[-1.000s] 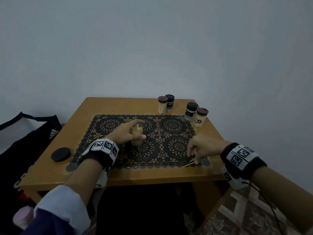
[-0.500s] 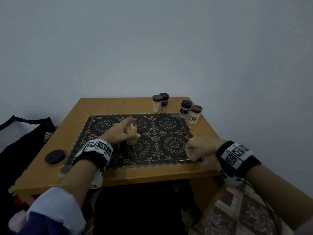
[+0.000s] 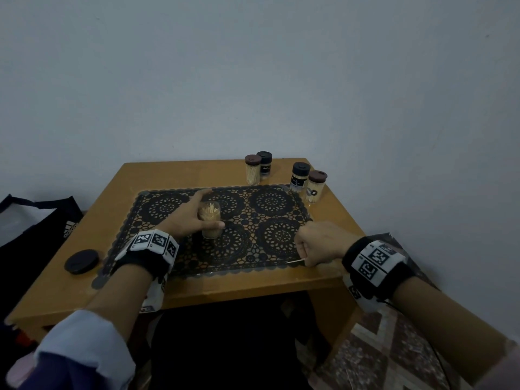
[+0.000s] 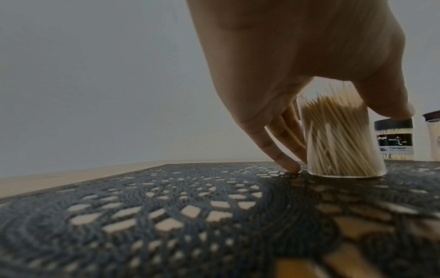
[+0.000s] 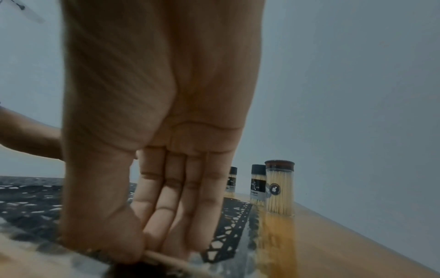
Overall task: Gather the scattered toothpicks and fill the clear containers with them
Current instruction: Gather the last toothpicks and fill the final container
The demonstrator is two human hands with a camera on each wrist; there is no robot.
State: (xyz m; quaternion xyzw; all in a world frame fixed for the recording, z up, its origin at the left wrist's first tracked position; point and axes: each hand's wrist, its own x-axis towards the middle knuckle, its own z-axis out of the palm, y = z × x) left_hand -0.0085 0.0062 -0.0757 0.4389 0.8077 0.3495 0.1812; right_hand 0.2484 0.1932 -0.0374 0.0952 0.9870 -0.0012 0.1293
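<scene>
Left hand (image 3: 188, 218) clasps the open container (image 3: 209, 223) between thumb and fingers, steadying it upright on the mat (image 3: 270, 220) for loading, while right hand (image 3: 319, 243) pinches toothpicks (image 3: 295, 260) under its thumb at the mat's near edge.

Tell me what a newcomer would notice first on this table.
First, the open jar packed with toothpicks, standing on the dark lace mat at the table's middle, gripped by the left hand. Next, the right hand at the mat's near edge, pinching a toothpick. Four capped jars stand at the far right, and a black lid lies near the left edge.
</scene>
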